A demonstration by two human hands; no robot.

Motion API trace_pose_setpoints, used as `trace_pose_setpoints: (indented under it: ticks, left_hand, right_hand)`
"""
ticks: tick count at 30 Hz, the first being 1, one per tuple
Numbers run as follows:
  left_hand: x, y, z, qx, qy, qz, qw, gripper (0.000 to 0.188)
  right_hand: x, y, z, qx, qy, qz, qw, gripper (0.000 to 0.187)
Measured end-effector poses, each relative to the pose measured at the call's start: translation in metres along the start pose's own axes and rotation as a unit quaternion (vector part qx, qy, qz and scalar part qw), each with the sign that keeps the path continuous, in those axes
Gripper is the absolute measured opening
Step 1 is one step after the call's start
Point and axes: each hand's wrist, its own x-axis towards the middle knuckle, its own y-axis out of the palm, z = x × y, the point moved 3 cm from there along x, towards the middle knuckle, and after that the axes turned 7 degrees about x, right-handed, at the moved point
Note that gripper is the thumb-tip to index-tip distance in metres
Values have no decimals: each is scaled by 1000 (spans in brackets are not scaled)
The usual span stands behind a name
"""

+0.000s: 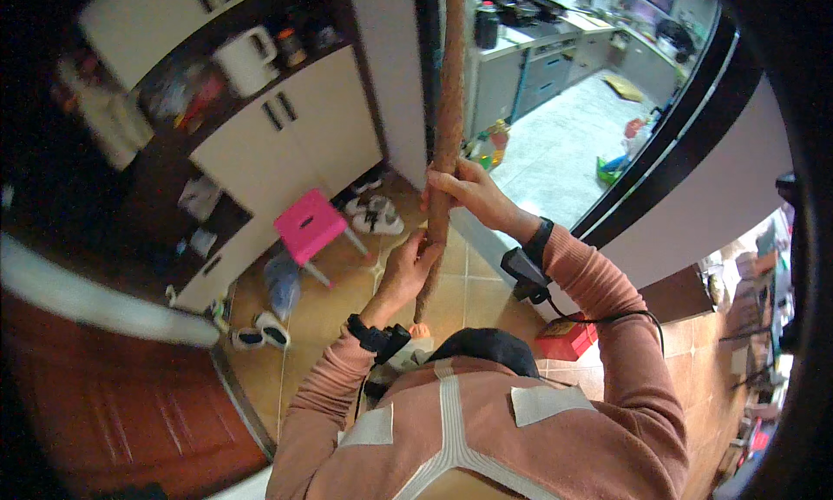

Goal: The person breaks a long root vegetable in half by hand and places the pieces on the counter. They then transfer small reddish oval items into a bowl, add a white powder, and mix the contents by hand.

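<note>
From my head view I look onto a glossy tan tiled floor [480, 299], with a reddish-brown panelled door [139, 387] at eight o'clock and, at one, a kitchen whose grey-fronted worktop [504, 51] carries dark pans. I count one pink square-seated stool [310, 225] at nine o'clock, one red box [566, 338] at four, two pale slippers [261, 333] at eight and one long pole. That brown, rough, mottled, wooden-looking pole [450, 92] runs from twelve o'clock down past centre, narrower toward its low end. Both my hands grip it: the right hand [473, 193] higher, the left hand [406, 270] just below.
</note>
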Motion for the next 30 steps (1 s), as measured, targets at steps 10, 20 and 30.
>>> trace_pose_setpoints:
  ticks: [10,20,30]
  left_hand:
    - [344,32,-48,-27,144,11,989,31]
    - [619,138,-110,-51,201,73,976,42]
    - [864,264,-162,-110,298,96,943,19]
  right_hand:
    - [124,-235,18,23,-69,-216,974,34]
    - [204,-470,42,-130,-11,-225,965,39]
    - [259,-711,131,-201,24,-308,930,31]
